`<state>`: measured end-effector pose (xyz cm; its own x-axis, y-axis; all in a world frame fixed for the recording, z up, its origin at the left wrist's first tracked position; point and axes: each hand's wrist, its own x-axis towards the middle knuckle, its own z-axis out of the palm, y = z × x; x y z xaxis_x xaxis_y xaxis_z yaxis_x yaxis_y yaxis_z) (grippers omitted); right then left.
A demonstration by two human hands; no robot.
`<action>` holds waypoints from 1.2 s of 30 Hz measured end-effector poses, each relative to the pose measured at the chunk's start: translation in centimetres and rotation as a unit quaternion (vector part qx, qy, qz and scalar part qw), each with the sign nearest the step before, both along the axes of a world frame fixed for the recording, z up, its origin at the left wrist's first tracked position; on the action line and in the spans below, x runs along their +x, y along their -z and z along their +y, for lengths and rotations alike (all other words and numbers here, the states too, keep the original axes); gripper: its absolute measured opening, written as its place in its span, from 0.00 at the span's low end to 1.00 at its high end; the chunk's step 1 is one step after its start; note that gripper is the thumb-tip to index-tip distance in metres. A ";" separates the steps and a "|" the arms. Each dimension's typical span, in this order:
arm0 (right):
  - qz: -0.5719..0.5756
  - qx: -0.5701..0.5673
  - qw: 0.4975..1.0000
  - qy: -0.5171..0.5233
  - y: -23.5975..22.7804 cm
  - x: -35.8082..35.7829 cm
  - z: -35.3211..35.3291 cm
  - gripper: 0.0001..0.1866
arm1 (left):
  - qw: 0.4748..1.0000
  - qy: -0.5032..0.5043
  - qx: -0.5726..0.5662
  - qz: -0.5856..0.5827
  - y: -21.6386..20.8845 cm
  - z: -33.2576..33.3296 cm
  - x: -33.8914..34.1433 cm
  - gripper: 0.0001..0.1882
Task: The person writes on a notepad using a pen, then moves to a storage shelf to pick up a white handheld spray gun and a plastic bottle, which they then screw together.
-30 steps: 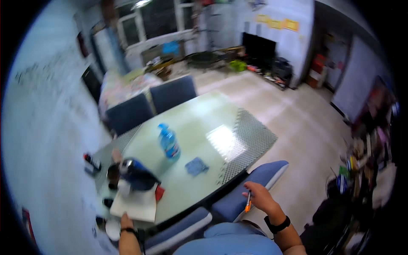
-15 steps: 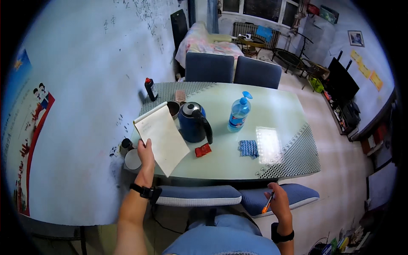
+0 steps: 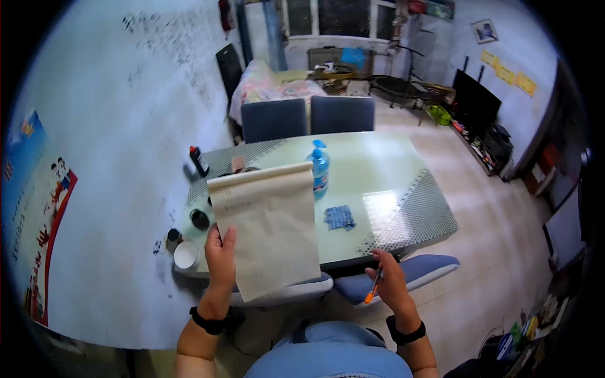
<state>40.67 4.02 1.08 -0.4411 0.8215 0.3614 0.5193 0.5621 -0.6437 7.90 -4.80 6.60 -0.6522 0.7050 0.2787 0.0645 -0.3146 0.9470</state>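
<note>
A cream writing pad [image 3: 271, 233] with its cover rolled over the top edge is held up in front of me. My left hand [image 3: 222, 255] grips its left side, thumb on the page. Faint handwriting shows near the top of the sheet; the rest looks blank. In my right hand [image 3: 392, 280], over the near table edge and a chair, is a pen [image 3: 373, 287] with an orange end pointing down toward me. The pad now hides the kettle and the red packet behind it.
On the pale green table [image 3: 391, 157] stand a blue pump bottle [image 3: 320, 171], a folded blue checked cloth [image 3: 340, 217], a dark bottle with a red cap [image 3: 198, 161], a white cup [image 3: 186, 255] and dark jars [image 3: 200, 218]. Padded chairs [image 3: 413, 274] line the near side.
The pad has swung right and turned more squarely toward me, covering the kettle. My right hand with the pen has shifted left and slightly up. The whole view has also turned.
</note>
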 end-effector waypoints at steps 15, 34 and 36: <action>0.302 -0.177 0.924 0.155 0.0 25.5 -10.7 0.19 | 0.891 0.432 -0.091 -0.105 2.1 3.2 34.6 0.14; 0.288 -0.242 0.840 0.392 4.3 39.2 -12.7 0.06 | 0.648 0.687 -0.316 -0.092 0.5 9.7 50.1 0.39; 0.322 -0.241 0.839 0.367 4.7 40.3 -11.4 0.12 | 0.647 0.680 -0.312 -0.143 1.8 11.4 51.0 0.38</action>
<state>80.93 -7.39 -3.62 0.4072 0.9051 -0.1222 0.0686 -0.1638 -0.9841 58.90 6.59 4.81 0.7292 0.5977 -0.3332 -0.0752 0.5539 0.8292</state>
